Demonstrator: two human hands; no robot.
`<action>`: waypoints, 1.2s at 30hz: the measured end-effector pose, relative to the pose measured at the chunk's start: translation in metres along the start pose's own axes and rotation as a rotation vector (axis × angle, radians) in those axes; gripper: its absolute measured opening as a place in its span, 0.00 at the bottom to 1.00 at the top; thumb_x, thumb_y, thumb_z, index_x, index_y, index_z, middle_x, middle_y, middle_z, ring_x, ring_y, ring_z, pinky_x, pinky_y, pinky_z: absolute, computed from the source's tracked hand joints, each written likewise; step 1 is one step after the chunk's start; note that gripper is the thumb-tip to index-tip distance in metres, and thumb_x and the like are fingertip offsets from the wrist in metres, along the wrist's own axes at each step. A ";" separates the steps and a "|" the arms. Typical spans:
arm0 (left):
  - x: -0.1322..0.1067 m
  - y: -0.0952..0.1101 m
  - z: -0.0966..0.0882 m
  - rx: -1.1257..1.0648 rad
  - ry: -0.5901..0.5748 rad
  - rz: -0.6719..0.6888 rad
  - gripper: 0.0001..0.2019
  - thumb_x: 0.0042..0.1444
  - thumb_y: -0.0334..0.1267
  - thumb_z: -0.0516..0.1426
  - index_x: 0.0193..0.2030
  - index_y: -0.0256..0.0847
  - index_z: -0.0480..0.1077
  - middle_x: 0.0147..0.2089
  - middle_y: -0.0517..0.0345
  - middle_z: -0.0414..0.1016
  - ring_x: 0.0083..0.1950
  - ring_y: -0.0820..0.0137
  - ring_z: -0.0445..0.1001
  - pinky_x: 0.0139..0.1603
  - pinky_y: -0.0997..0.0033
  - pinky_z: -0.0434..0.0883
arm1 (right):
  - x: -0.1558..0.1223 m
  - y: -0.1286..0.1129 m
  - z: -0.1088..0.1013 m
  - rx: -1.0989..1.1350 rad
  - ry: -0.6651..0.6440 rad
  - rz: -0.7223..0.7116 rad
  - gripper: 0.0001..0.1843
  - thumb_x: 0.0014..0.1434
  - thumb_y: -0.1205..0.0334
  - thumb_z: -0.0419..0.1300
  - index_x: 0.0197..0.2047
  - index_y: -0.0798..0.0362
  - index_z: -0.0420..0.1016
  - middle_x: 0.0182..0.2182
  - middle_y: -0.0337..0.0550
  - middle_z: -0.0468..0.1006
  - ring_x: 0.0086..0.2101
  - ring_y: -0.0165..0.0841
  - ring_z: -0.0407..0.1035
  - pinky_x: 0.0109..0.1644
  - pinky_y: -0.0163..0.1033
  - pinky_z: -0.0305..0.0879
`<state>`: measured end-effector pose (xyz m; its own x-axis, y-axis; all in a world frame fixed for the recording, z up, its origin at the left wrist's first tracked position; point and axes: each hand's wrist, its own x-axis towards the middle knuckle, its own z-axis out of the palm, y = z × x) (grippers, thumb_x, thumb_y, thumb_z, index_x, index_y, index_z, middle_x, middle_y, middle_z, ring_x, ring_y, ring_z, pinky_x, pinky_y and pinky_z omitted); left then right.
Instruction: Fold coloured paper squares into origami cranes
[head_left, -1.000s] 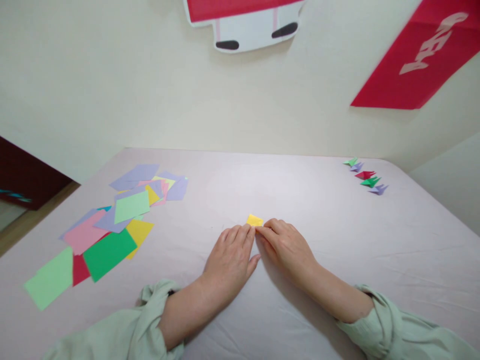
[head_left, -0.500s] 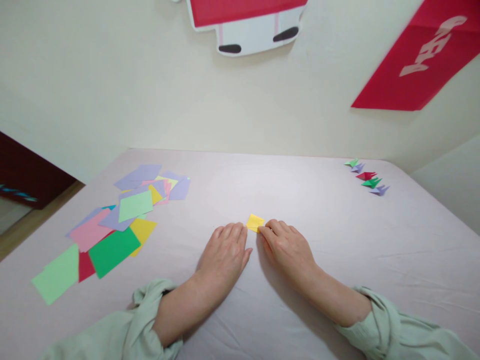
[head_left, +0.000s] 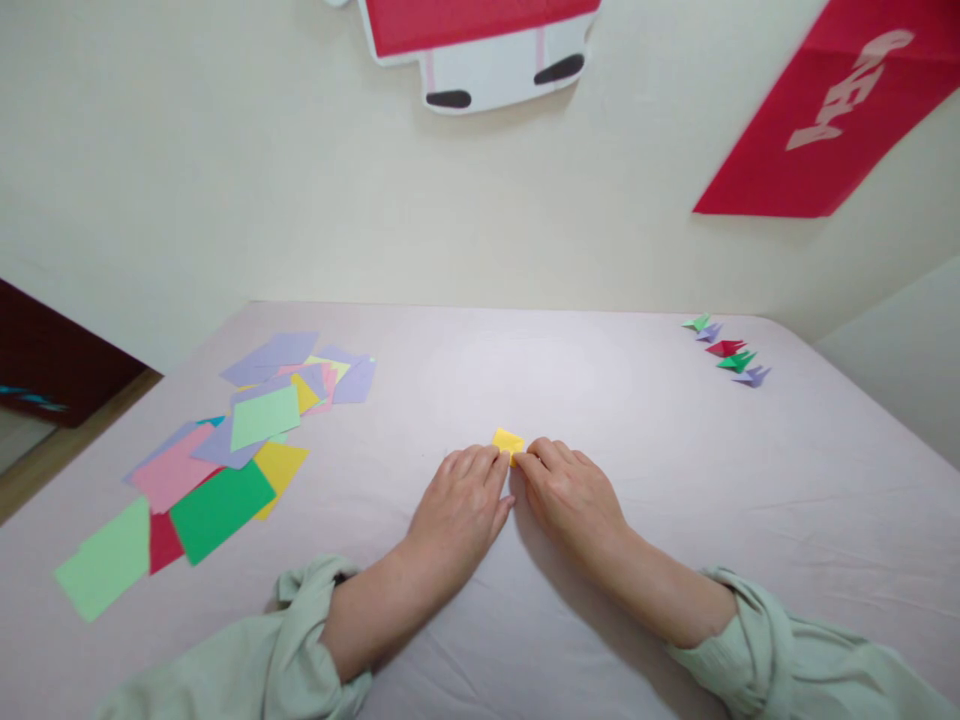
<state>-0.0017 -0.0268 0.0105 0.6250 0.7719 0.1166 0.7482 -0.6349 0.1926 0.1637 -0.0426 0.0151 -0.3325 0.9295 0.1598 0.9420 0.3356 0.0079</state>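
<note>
A small folded piece of yellow paper [head_left: 508,440] lies on the cloth-covered table between my two hands. My left hand [head_left: 463,503] rests palm down with its fingers stretched out, the fingertips touching the paper's lower left edge. Its thumb stands a little apart. From the right, my right hand [head_left: 574,492] has curled fingers pinched at the paper's lower right corner. My fingertips cover the paper's near edge, so its folds there are hidden.
Loose coloured paper sheets, among them a dark green sheet [head_left: 223,512], are spread on the left. Several small folded paper figures, one a red figure [head_left: 725,348], stand in a row at the far right. A wall [head_left: 480,220] rises behind the table [head_left: 825,560].
My left hand has slid right, and its fingertips now overlap the yellow paper's lower edge. The right hand keeps its pinch at the corner. The whole view has shifted slightly.
</note>
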 end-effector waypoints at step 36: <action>0.013 -0.030 0.000 -0.456 0.193 0.026 0.14 0.57 0.25 0.52 0.44 0.43 0.74 0.42 0.57 0.78 0.48 0.67 0.72 0.53 0.61 0.68 | -0.003 0.005 -0.001 0.189 -0.021 -0.059 0.13 0.64 0.71 0.56 0.51 0.52 0.73 0.43 0.48 0.76 0.42 0.38 0.68 0.45 0.43 0.66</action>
<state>-0.0161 0.0027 0.0059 0.5570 0.7756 0.2971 0.5327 -0.6080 0.5887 0.1692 -0.0435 0.0153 -0.3896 0.9096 0.1443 0.8960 0.4106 -0.1690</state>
